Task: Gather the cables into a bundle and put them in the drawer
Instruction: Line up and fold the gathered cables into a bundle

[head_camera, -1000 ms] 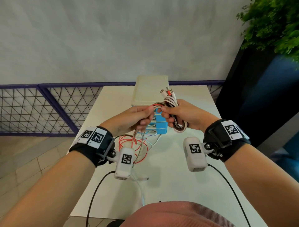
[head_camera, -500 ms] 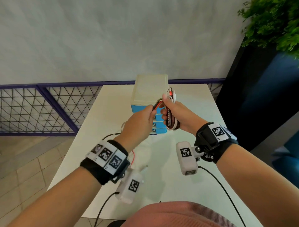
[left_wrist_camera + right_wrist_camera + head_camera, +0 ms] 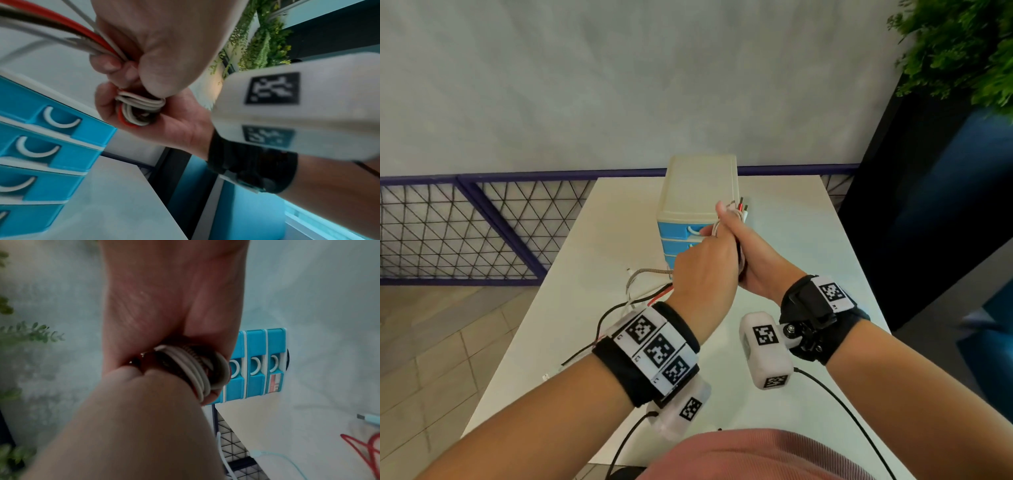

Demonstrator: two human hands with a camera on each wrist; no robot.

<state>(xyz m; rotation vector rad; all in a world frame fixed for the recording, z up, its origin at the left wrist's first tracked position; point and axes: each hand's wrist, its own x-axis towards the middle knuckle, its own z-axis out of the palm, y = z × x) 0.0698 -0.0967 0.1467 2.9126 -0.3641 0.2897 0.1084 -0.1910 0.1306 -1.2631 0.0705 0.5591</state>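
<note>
My right hand (image 3: 748, 251) grips a coiled cable bundle (image 3: 195, 369) of white, red and braided strands, held upright in front of the drawer unit (image 3: 698, 192). The bundle's plugs (image 3: 740, 208) stick up above my thumb. My left hand (image 3: 703, 270) lies over the right hand, its fingers curled round the cable strands (image 3: 82, 37) that lead into the coil (image 3: 137, 110). The loose cable tails (image 3: 650, 282) trail down to the white table (image 3: 791, 240) on the left. The blue drawers (image 3: 61, 126) all look shut.
A red cable (image 3: 366, 451) and a light-blue cable plug (image 3: 368, 418) lie loose on the table. A purple mesh fence (image 3: 482, 233) runs behind the table, and a dark planter with green leaves (image 3: 962, 51) stands at the right.
My left hand has swung up and over the right hand, carrying the strands round the coil. The loose loops on the table have been drawn out into shorter tails.
</note>
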